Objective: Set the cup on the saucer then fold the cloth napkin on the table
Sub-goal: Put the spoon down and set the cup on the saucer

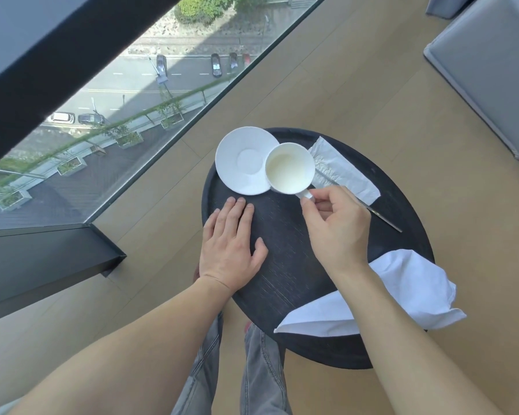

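A white cup [289, 168] hangs by its handle from my right hand [336, 226], overlapping the right edge of the white saucer [243, 163]; whether it touches the saucer I cannot tell. The saucer rests at the far left of a round dark table [285, 253]. My left hand [231, 247] lies flat on the table just below the saucer, fingers apart, holding nothing. A crumpled white cloth napkin [402, 295] lies unfolded at the table's near right edge, partly under my right forearm.
A white paper napkin [342, 169] lies at the far right of the table with a thin metal utensil [384, 218] across it. A floor-level window runs along the left. A grey seat [489, 64] stands at the upper right on the wooden floor.
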`<control>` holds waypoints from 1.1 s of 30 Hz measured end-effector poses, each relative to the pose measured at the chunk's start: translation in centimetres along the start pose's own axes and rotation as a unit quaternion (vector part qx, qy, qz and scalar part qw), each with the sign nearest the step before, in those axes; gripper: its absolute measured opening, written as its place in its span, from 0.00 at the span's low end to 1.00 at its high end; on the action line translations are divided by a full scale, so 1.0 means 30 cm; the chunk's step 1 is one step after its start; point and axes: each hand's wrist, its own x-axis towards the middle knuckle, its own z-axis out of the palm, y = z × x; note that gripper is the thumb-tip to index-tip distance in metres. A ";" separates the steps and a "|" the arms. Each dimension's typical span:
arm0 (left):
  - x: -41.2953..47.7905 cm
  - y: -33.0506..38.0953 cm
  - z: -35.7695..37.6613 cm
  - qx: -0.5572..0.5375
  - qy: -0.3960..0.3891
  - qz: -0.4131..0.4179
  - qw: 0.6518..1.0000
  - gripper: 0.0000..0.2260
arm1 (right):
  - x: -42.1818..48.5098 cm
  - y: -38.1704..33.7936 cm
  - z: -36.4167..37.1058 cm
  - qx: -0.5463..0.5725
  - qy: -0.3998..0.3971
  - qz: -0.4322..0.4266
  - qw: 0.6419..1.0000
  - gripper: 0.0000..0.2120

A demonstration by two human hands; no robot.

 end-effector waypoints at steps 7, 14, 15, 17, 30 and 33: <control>-0.001 -0.007 0.002 -0.003 0.005 0.003 1.000 0.28 | 0.067 -0.061 0.122 -0.001 -0.006 -0.028 1.000 0.02; -0.001 -0.012 0.017 -0.012 0.022 0.009 1.000 0.28 | 0.086 -0.062 0.189 -0.014 -0.018 -0.019 1.000 0.04; -0.002 -0.012 0.018 -0.011 0.023 0.009 1.000 0.28 | 0.085 -0.060 0.192 -0.016 -0.020 -0.019 1.000 0.04; -0.002 -0.012 0.018 -0.011 0.023 0.009 1.000 0.28 | 0.083 -0.058 0.196 -0.016 -0.024 -0.017 0.999 0.04; -0.002 -0.008 0.007 -0.010 0.023 0.010 1.000 0.28 | 0.068 -0.058 0.206 0.001 -0.038 0.005 0.999 0.04; -0.001 -0.008 0.006 -0.011 0.019 0.009 1.000 0.28 | 0.063 -0.058 0.202 0.022 -0.043 0.012 0.999 0.05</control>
